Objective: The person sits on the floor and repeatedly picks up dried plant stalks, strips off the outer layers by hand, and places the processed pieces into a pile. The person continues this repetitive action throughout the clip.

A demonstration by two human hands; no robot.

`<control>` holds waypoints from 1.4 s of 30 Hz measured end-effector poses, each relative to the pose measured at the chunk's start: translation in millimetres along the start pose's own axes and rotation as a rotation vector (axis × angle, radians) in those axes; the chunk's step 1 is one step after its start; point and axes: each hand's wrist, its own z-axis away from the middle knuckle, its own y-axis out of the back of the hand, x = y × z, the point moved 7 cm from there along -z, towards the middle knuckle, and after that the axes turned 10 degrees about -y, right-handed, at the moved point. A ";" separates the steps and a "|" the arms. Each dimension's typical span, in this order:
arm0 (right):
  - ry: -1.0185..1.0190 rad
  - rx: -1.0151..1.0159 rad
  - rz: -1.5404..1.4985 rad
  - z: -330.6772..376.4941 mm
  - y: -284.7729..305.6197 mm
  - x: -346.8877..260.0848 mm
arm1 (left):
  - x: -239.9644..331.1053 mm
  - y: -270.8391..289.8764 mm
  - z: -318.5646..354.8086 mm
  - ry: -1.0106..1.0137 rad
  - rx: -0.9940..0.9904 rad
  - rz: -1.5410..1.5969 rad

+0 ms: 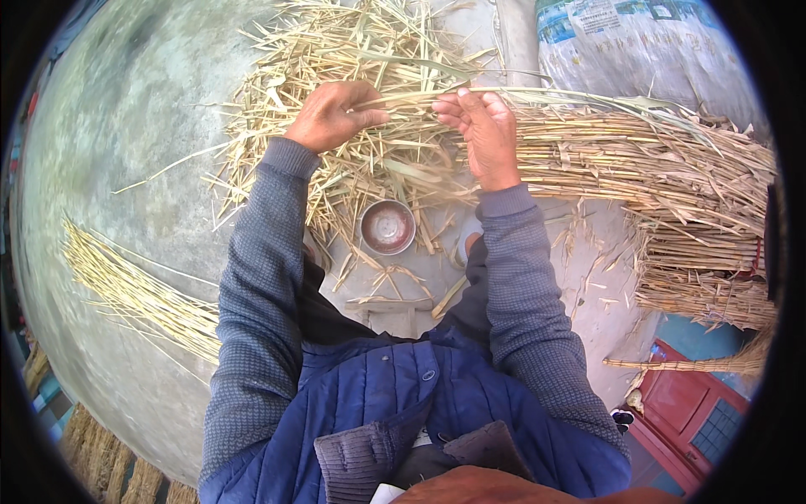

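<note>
A long pale reed stalk (pixel 411 97) with dry leaves stretches between my hands and runs off to the right. My left hand (pixel 334 115) is closed around its left part. My right hand (pixel 483 130) pinches it between thumb and fingers, palm partly turned up. Beneath both hands spreads a loose heap of dry, stripped leaves (pixel 281 84). A small round metal bowl (pixel 388 227) stands on the ground between my forearms, at the near edge of the heap. To the right of my right hand lies a thick bundle of leafy reed stalks (pixel 588 160).
Bare, smooth stalks (pixel 138 290) lie on the concrete floor (pixel 126 143) at the left. A big white and blue sack (pixel 655 59) sits at the far right. More stacked bundles (pixel 705 294), a broom-like bunch (pixel 688 364) and a red door (pixel 684 399) are at the right.
</note>
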 end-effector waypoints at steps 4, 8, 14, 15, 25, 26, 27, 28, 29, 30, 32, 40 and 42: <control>-0.027 -0.036 -0.010 3.3 -13.0 7.0 | 9.9 -20.6 -9.3 0.013 0.096 0.139; -0.001 0.040 0.018 2.3 -8.8 4.7 | -4.5 -28.1 -6.9 0.166 0.131 0.223; 0.001 -0.063 -0.006 1.9 -18.1 19.6 | -17.2 1.5 -4.7 0.206 0.317 0.463; -0.024 0.000 0.007 1.2 -12.3 21.7 | -22.4 16.0 -3.8 0.198 0.393 0.512; -0.001 0.043 0.068 0.7 -0.8 9.2 | -42.4 73.5 27.4 0.055 0.507 -0.960; 0.008 0.049 0.069 0.8 -0.8 8.1 | -37.4 75.0 28.6 0.044 0.523 -1.011; 0.011 0.057 0.067 0.5 -0.4 7.3 | -34.8 78.6 28.4 0.098 0.527 -1.051; 0.012 0.065 0.065 0.3 0.3 6.4 | -33.3 75.2 23.0 0.044 0.463 -0.813; 0.013 0.073 0.063 0.0 1.0 5.6 | -33.4 67.3 16.9 0.054 0.385 -0.565; 0.019 0.073 0.060 -0.1 1.5 4.3 | -31.3 55.4 11.2 0.064 0.304 -0.318; 0.033 0.074 0.053 -0.2 2.3 1.5 | -14.4 17.8 3.7 -0.001 0.069 0.052; -0.017 0.059 -0.053 1.6 4.3 4.4 | -3.5 -13.0 -2.7 0.109 0.057 0.367; -0.024 0.050 -0.092 0.5 3.5 4.9 | -3.7 -9.7 -2.3 0.102 0.053 0.430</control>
